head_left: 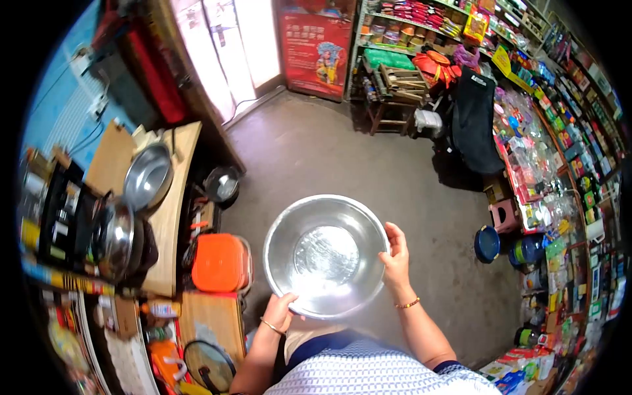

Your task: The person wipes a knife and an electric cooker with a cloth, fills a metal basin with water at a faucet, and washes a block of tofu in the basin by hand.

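A: Setting?

B: Shop-like room; grey floor (434, 276), bright doorway (230, 52); packaged goods (582, 158) massed along the right; wooden bench (164, 266) at left, bearing a metal bowl (149, 175).

A: Principal item?

B: One wide basin (326, 253), round, silver-coloured metal; held up over the floor before the person's body, between left hand (280, 312) and right hand (395, 260).

A: State of hands?

B: Left: gripping the near-left rim, thumb on top. Right: gripping the right-hand rim, thumb over the edge, fingers extended along the outside.

A: Handling?

B: Judged thin sheet metal: light for its width, stiff, smooth, probably slippery when wet; likelier to dent than break. Best hold: opposite sides of the rim, fingers beneath.

A: Markings?

B: Basin: none legible. Red poster (316, 49) beside doorway: pale characters, too small to transcribe. Black chair-like piece (475, 122): white lettering near top, blurred. Goods: print unreadable.
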Available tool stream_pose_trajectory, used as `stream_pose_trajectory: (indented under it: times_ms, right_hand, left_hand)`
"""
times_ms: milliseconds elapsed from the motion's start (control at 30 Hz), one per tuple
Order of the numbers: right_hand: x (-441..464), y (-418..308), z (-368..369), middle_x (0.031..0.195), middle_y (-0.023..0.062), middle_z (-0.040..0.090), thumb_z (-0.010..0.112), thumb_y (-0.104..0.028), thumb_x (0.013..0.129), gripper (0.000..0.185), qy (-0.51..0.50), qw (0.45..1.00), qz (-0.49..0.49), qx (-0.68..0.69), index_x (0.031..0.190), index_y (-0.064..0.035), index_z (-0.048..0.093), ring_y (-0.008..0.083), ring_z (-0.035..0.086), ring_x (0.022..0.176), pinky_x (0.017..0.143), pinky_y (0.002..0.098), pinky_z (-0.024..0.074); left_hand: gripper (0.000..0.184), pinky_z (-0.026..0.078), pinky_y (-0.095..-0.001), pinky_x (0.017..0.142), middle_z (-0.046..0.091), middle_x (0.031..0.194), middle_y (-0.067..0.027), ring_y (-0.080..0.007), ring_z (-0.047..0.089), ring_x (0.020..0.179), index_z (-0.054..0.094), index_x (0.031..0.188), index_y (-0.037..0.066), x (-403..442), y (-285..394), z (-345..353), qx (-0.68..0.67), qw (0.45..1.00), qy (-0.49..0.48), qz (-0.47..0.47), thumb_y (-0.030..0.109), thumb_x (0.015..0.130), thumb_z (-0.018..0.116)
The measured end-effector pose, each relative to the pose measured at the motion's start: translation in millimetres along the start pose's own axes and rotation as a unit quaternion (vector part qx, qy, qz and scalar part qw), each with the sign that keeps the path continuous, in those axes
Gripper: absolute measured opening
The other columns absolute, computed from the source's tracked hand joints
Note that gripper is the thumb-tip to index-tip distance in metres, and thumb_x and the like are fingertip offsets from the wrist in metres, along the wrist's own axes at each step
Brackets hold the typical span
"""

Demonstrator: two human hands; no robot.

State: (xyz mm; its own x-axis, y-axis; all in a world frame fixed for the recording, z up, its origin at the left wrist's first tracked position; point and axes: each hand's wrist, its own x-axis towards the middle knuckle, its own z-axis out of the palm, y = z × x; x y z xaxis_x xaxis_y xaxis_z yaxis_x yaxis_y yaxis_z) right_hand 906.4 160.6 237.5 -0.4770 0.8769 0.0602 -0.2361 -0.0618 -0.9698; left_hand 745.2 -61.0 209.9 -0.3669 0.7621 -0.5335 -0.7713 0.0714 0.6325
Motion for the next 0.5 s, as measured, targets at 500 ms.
stream_pose_trajectory:
  times_ms: [500]
  right_hand:
    - [473,-4,-4,0.135,0.0088,0.034,0.045,-0.035,0.085,0.054,-0.243,0.582,-0.270,-0.727,0.127,-0.0011,0.036,0.0198,0.028,0.127,0.104,0.0413,0.0188]
  left_hand:
    - [0.037,0.047,-0.0273,0.073,0.057,0.095,-0.0105,-0.0162,0.055,0.088,0.048,0.108,-0.005,401,212,196,0.277,0.951,-0.100,0.096,-0.001,0.071,0.044]
